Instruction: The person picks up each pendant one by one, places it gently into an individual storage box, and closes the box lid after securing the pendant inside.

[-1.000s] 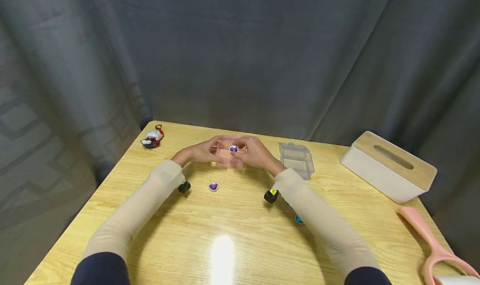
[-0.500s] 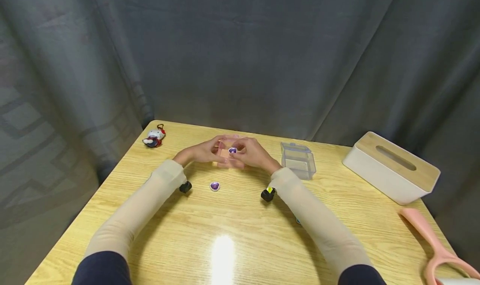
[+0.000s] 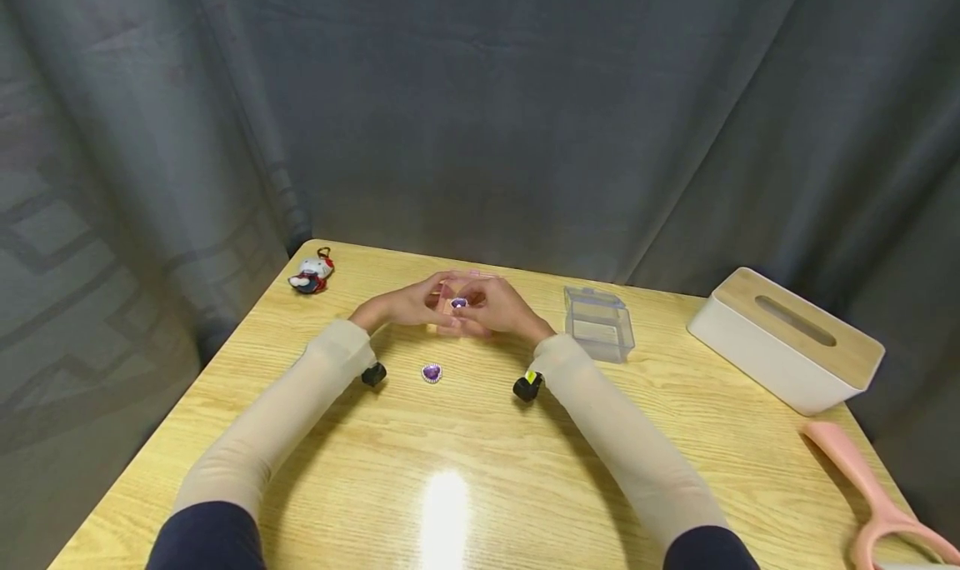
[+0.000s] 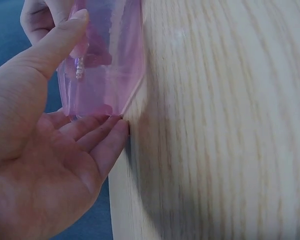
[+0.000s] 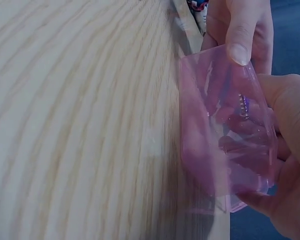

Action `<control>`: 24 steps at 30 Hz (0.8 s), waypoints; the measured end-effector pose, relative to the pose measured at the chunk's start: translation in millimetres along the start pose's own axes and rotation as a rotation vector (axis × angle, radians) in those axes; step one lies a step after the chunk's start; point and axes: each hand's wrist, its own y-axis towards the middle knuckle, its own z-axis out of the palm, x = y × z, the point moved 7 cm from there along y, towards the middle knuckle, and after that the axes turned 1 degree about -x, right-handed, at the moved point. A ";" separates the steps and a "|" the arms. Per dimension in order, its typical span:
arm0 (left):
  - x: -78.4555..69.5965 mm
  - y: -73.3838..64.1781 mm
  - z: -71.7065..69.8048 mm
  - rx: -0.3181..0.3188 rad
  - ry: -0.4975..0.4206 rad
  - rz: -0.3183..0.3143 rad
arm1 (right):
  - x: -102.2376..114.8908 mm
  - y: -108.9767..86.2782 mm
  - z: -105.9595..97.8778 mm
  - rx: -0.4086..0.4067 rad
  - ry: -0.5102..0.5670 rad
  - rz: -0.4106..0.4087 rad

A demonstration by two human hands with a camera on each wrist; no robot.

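From my remote post I see a dark grey curtain [image 3: 487, 120] behind the pink box [image 5: 202, 150], faint patterning on its far-left folds. The pale, wood-grained tabletop [image 3: 375, 453] spreads around the box. Well to the box's left lies a small white-and-red doll [image 3: 311, 275]. The left hand [image 3: 411, 305] has its grip clamped on the box's left end. On the box's near side lies a loose purple gem [image 3: 432, 373], and beyond that, farther from the box, a bright glare [image 3: 444, 516] whitens the wood. Within the box's walls is the held purple gem [image 3: 459, 303], pinched in the grip of the right hand [image 3: 508, 306]. Rightward of the box come a transparent case [image 3: 600, 351], a white tissue box [image 3: 757, 357] with a wooden top, and a pink handle [image 3: 851, 466].
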 end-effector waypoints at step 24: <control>3.4 0.1 1.6 0.000 -0.047 -0.005 | -4.9 8.8 12.6 0.015 -0.064 0.034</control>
